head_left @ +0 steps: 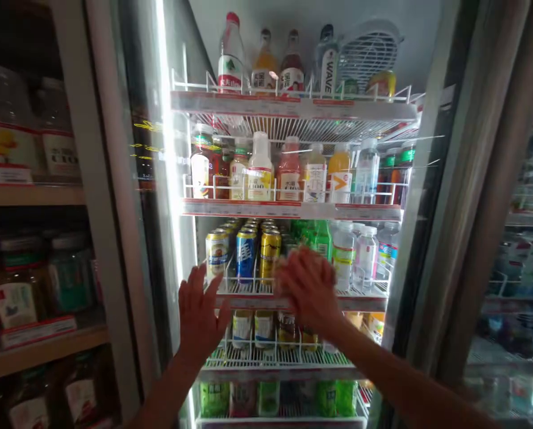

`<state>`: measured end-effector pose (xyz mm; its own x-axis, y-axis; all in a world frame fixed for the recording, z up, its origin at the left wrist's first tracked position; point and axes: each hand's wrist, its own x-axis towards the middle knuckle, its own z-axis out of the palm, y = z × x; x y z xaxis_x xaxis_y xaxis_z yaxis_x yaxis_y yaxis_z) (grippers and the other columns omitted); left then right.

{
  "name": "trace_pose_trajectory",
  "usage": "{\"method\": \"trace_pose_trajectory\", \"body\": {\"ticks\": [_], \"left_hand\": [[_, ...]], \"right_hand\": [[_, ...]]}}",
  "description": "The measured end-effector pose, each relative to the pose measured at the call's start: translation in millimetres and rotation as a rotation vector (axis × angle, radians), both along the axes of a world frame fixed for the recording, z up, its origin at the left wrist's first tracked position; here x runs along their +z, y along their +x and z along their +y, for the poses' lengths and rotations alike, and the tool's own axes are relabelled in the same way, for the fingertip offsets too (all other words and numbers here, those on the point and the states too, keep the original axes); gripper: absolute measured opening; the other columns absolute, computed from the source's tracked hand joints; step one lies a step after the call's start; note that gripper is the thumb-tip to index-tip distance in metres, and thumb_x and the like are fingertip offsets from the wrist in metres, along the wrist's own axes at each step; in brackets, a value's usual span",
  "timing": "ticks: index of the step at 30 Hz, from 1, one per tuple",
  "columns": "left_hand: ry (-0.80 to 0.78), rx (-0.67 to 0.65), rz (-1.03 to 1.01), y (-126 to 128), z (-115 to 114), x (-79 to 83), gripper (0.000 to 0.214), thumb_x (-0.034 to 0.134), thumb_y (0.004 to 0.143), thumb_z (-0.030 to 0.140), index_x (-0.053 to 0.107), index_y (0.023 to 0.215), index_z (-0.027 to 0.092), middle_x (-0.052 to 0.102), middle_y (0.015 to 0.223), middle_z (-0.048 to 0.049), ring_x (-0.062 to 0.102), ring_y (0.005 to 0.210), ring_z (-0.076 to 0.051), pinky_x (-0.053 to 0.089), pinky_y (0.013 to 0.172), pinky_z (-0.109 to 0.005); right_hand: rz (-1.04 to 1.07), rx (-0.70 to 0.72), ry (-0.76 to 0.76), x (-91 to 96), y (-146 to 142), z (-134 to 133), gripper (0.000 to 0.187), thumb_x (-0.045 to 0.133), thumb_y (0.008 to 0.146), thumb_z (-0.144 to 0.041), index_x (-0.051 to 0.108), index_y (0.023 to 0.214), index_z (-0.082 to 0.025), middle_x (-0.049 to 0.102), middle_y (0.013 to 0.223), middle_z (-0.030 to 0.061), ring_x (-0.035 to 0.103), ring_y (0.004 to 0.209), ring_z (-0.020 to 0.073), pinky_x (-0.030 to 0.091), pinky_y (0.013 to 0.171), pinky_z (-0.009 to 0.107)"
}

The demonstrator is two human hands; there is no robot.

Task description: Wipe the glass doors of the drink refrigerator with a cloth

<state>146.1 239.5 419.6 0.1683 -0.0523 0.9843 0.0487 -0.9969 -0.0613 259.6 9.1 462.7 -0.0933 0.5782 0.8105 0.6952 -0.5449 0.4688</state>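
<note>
Cloth point(281, 279) perhaps, under right hand point(308, 286), left hand point(201, 313) near cans point(245, 253)

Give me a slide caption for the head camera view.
Left hand spread, right hand blurred, before a lit cooler of cans and bottles.

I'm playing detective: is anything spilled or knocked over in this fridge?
Nothing stands out: no spill shows, and the visible cans and bottles look upright on the shelves. The blurred right hand hides some.
</note>
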Motion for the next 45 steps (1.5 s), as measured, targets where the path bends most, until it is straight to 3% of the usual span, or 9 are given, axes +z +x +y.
{"method": "trace_pose_trajectory", "body": {"ticks": [4, 10, 20, 23, 27, 31, 34, 41, 45], "left_hand": [[-0.01, 0.039, 0.014, -1, 14, -5.9, 0.064, 0.05, 0.086, 0.02, 0.025, 0.144, 0.025, 0.018, 0.155, -0.0097, 0.019, 0.142, -0.027, 0.02, 0.114, -0.05], [-0.099, -0.008, -0.02, -7, 5, -4.8, 0.055, 0.049, 0.086, 0.019, 0.032, 0.139, 0.022, 0.022, 0.152, -0.0115, 0.018, 0.142, -0.028, 0.02, 0.115, -0.05], [-0.537, -0.761, -0.123, 25, -97, 61.2, 0.047, 0.021, 0.096, 0.032, 0.022, 0.142, 0.025, 0.035, 0.146, -0.011, 0.035, 0.135, -0.02, 0.04, 0.106, -0.043], [-0.49, -0.626, -0.149, 47, -99, 57.8, 0.048, 0.031, 0.094, 0.033, 0.025, 0.142, 0.025, 0.034, 0.147, -0.0112, 0.031, 0.137, -0.021, 0.036, 0.107, -0.045], [-0.163, -0.226, -0.22, 65, -83, 68.0, 0.052, 0.043, 0.089, 0.03, 0.034, 0.139, 0.019, 0.041, 0.143, -0.0135, 0.029, 0.138, -0.025, 0.032, 0.106, -0.046], [0.141, 0.008, -0.278, 55, -18, 99.5, 0.049, 0.039, 0.091, 0.028, 0.038, 0.138, 0.017, 0.048, 0.137, -0.0122, 0.033, 0.136, -0.024, 0.027, 0.109, -0.044], [0.001, 0.15, -0.363, 41, 21, 110.2, 0.051, 0.038, 0.091, 0.026, 0.033, 0.141, 0.015, 0.038, 0.145, -0.0159, 0.026, 0.139, -0.025, 0.023, 0.112, -0.045], [0.37, -0.022, -0.036, 31, -12, 50.4, 0.049, 0.04, 0.088, 0.033, 0.045, 0.134, 0.018, 0.043, 0.143, -0.0074, 0.033, 0.135, -0.025, 0.021, 0.113, -0.042], [0.083, 0.158, -0.156, 18, 12, 37.2, 0.055, 0.037, 0.089, 0.026, 0.03, 0.142, 0.013, 0.031, 0.149, -0.0144, 0.021, 0.141, -0.026, 0.02, 0.113, -0.045]], "right_hand": [[-0.075, 0.113, -0.391, 3.9, -5, 13, 0.049, 0.044, 0.084, -0.033, 0.046, 0.133, -0.028, 0.038, 0.147, -0.0024, 0.01, 0.143, 0.0199, 0.007, 0.114, 0.047], [-0.031, 0.043, 0.098, 84.1, 0, 41, 0.05, 0.042, 0.089, -0.034, 0.039, 0.137, -0.022, 0.032, 0.15, 0.0074, 0.013, 0.143, 0.0268, 0.006, 0.113, 0.055], [0.005, 0.44, 0.123, 45.9, -15, 52, 0.081, 0.052, 0.082, -0.021, 0.007, 0.149, -0.021, 0.014, 0.155, 0.0125, 0.028, 0.14, 0.0264, 0.04, 0.103, 0.047], [-0.084, 0.347, -0.011, 63.7, 10, 4, 0.079, 0.056, 0.081, -0.028, 0.015, 0.148, -0.027, 0.022, 0.154, 0.0075, 0.03, 0.138, 0.0265, 0.03, 0.112, 0.052], [-0.166, 0.145, 0.305, 106.0, 49, -58, 0.065, 0.046, 0.088, -0.043, 0.021, 0.147, -0.031, 0.026, 0.152, 0.0061, 0.027, 0.14, 0.0259, 0.019, 0.115, 0.05], [-0.056, -0.092, 0.461, 126.7, 58, -79, 0.059, 0.034, 0.092, -0.048, 0.024, 0.147, -0.026, 0.027, 0.152, 0.0103, 0.027, 0.139, 0.031, 0.025, 0.109, 0.058], [-0.006, -0.15, 0.539, 121.5, 52, -73, 0.058, 0.029, 0.093, -0.052, 0.031, 0.144, -0.026, 0.031, 0.15, 0.0097, 0.027, 0.139, 0.0286, 0.02, 0.112, 0.054], [0.026, -0.114, 0.551, 116.4, 47, -71, 0.055, 0.03, 0.092, -0.049, 0.035, 0.142, -0.028, 0.032, 0.15, 0.0049, 0.029, 0.139, 0.0265, 0.018, 0.114, 0.051], [0.039, -0.115, 0.549, 119.3, 43, -70, 0.056, 0.033, 0.09, -0.049, 0.037, 0.141, -0.027, 0.034, 0.15, 0.0051, 0.03, 0.138, 0.028, 0.02, 0.112, 0.053]]}}
